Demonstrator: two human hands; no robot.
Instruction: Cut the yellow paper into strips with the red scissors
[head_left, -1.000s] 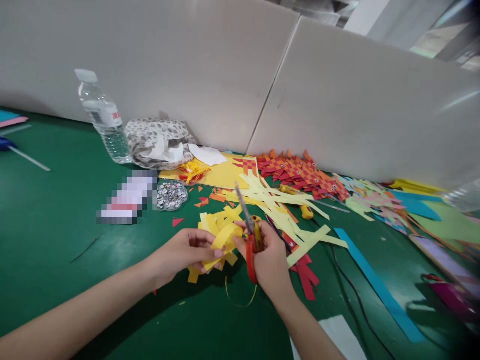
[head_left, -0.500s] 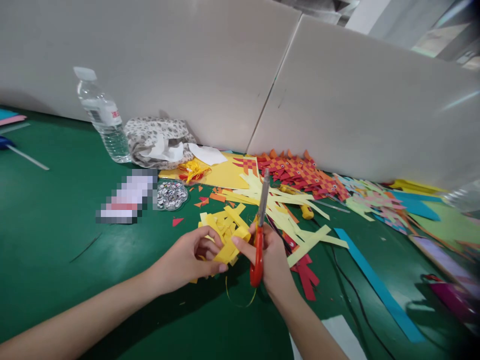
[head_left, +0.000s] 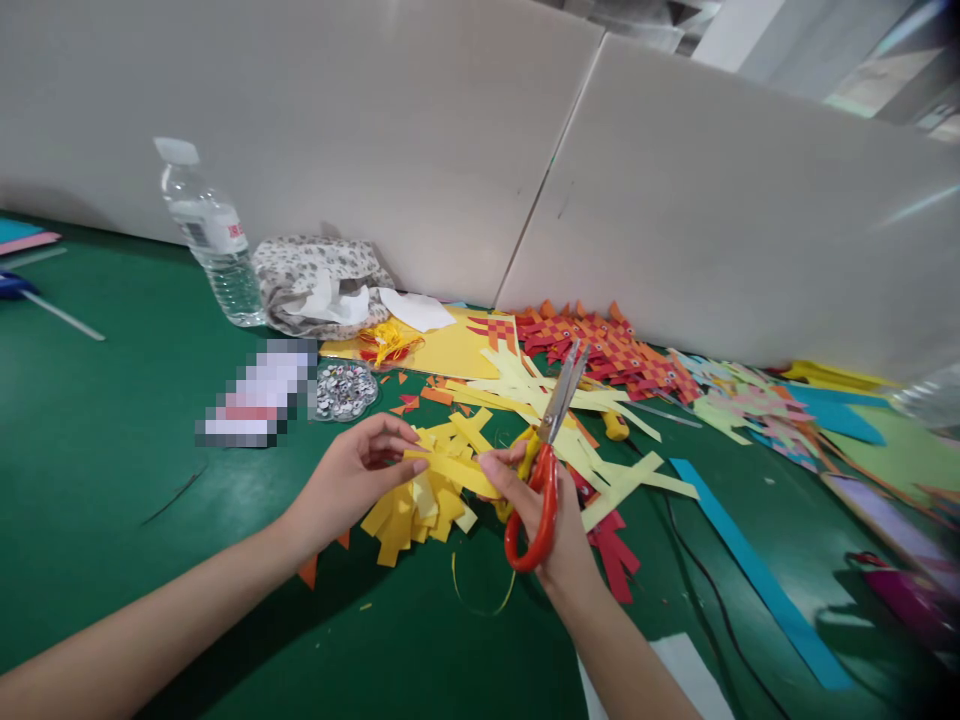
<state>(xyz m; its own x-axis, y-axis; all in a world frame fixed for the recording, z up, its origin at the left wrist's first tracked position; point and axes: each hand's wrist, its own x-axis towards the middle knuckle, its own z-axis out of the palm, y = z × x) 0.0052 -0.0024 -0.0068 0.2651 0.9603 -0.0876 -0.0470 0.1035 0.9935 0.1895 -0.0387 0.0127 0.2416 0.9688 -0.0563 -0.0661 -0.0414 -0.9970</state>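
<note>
A yellow paper strip (head_left: 454,472) is stretched between my two hands. My left hand (head_left: 360,470) pinches its left end between thumb and fingers. The thumb and fingers of my right hand (head_left: 551,520) grip the strip's right end. That same hand also carries scissors (head_left: 545,455) with red and yellow handles, their blades pointing up and slightly apart. Just under the strip lies a pile of short yellow paper strips (head_left: 401,525) on the green table (head_left: 247,640). Pale yellow strips (head_left: 622,490) lie beyond my right hand, with red strips (head_left: 615,560) beside it.
Behind stand a water bottle (head_left: 210,240), a patterned cloth bag (head_left: 322,275) and a packet of googly eyes (head_left: 345,390). Orange-red woven paper fish (head_left: 600,345) lie along the partition (head_left: 375,130). To the right are a blue strip (head_left: 757,570) and a black cable (head_left: 712,590).
The yellow strip, curled before, is now drawn out straighter between my hands. My left hand has shifted up and left, uncovering the pile. The scissors have turned, showing both blades.
</note>
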